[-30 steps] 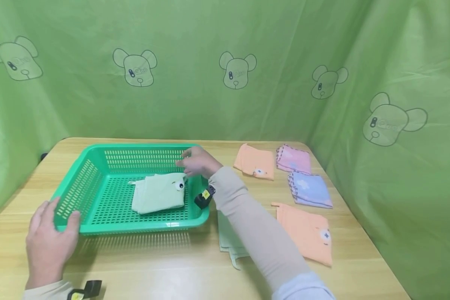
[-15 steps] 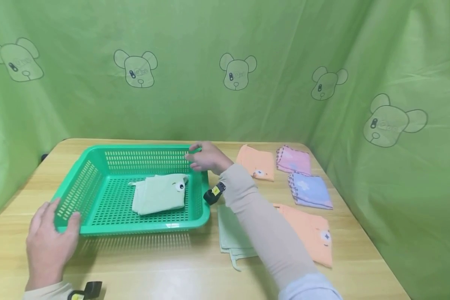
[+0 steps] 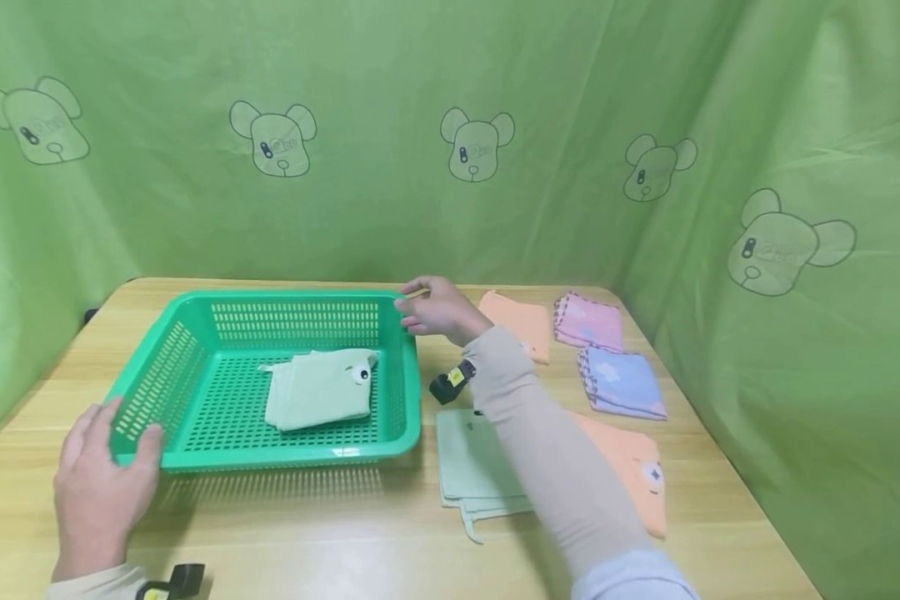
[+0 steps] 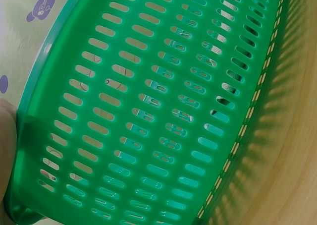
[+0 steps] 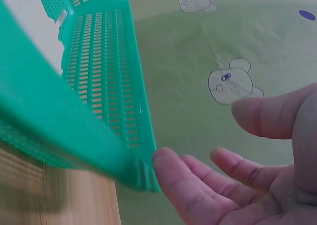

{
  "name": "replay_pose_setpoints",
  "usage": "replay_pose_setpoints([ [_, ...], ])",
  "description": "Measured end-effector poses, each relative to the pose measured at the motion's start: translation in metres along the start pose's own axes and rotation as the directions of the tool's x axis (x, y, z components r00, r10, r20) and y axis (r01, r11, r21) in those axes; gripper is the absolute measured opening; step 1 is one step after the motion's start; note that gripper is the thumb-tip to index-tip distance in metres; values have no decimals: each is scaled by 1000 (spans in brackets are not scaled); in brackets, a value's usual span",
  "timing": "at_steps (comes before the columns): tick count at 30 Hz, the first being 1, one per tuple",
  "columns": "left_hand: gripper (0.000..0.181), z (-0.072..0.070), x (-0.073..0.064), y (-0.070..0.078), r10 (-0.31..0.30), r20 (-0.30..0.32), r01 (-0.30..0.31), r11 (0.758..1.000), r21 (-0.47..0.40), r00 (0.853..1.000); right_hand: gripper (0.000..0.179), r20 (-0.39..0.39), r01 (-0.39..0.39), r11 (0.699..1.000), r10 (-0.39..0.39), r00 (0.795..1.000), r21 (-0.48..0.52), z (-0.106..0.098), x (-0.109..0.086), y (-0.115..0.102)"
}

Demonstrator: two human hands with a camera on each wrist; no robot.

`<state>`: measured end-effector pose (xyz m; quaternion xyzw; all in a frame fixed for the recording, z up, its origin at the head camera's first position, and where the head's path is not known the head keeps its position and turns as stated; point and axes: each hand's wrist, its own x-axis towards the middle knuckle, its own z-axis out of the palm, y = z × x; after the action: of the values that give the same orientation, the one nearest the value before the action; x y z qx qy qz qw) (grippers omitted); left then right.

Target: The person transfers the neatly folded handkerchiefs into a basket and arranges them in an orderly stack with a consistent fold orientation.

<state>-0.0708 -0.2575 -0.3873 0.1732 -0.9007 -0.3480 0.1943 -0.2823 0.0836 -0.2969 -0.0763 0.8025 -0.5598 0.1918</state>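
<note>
A green plastic basket with slotted walls stands on the table. On its floor lies a folded pale green towel with an eye print. My left hand holds the basket's near left corner, thumb at the front rim and fingers along the left side; the left wrist view catches only a sliver of it beside the basket wall. At the far right corner my right hand has its fingers loosely spread. In the right wrist view its thumb stands apart and a fingertip meets the basket's corner.
Right of the basket lie another pale green towel, two orange towels, a pink one and a blue one. My right forearm covers parts of some. A green curtain surrounds the wooden table.
My right hand has moved right, from over the basket's inside to its far right corner. More of the green towel on the table shows. The left hand and basket stay put.
</note>
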Motion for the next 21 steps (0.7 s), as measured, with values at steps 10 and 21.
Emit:
replay_pose_setpoints([
  [10,64,0,0,0,-7,-6,7,1000,-9,1000,42,-68,-12,1000,13,998,11,-25,2,11],
  [21,64,0,0,0,-10,2,10,1000,0,1000,43,-126,-5,1000,4,992,-3,-57,0,35],
])
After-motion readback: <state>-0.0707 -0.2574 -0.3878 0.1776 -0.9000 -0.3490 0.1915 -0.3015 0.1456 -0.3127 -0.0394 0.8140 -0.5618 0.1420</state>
